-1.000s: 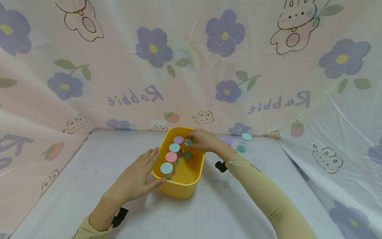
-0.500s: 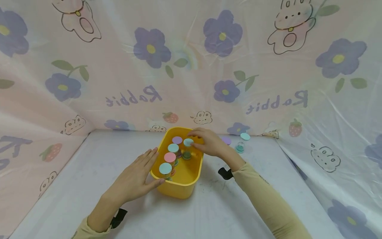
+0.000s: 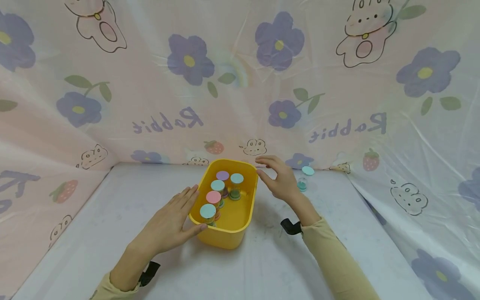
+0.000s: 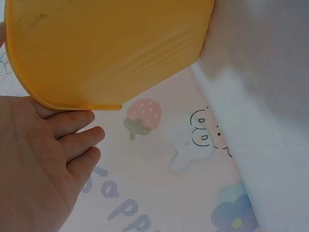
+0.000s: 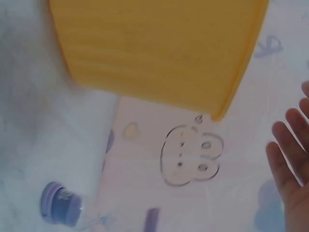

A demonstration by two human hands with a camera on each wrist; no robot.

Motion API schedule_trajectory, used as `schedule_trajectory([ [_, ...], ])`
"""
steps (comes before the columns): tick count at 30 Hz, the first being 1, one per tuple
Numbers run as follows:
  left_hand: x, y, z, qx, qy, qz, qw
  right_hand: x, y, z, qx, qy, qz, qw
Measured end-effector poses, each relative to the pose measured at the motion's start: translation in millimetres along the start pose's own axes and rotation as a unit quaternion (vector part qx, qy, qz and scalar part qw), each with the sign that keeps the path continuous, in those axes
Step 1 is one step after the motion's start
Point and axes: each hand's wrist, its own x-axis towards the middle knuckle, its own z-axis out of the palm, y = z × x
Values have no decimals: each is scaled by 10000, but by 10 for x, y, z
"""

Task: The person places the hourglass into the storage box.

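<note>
- Bin (image 3: 228, 233) is sitting mid-tabletop (image 3: 112, 216), long axis running away from the person, five capped jars (image 3: 217, 196) standing inside.
- Left hand (image 3: 168, 227) is lying flat against its near-left wall, fingers straight.
- Right hand (image 3: 279, 179) is hovering just right of the far rim, fingers spread, holding nothing.
- Teal jar (image 3: 304, 178) is standing just beyond that hand, nearer to it than to the left.

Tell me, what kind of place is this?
Probably a makeshift tabletop booth, not a lived-in room: a pale table is walled in by plastic sheeting printed with flowers and rabbits. On it stands a yellow bin of small capped jars.
</note>
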Motion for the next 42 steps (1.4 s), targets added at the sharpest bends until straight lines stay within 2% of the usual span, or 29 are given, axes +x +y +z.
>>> schedule_trajectory([
  [3,1,-3,4,13,-13,-4,10000,-85,75,-25,-78,481,97,9988],
  [7,3,-5,9,12,-31,-17,10000,-206,166,-67,-52,891,475,9949],
  [16,4,-1,-2,45,-28,-20,10000,-421,404,-134,-158,1034,1082,9886],
  [22,6,-4,-1,52,-24,0,10000,-552,563,-126,-279,877,1533,9839],
  [27,5,-6,0,46,2,24,10000,-625,662,-124,-416,540,1950,9784],
  [34,3,-3,-3,49,7,52,10000,-689,764,-145,-385,57,2578,9654],
  [42,3,3,-12,32,-12,3,10000,-714,794,-137,-269,-105,2734,9615],
])
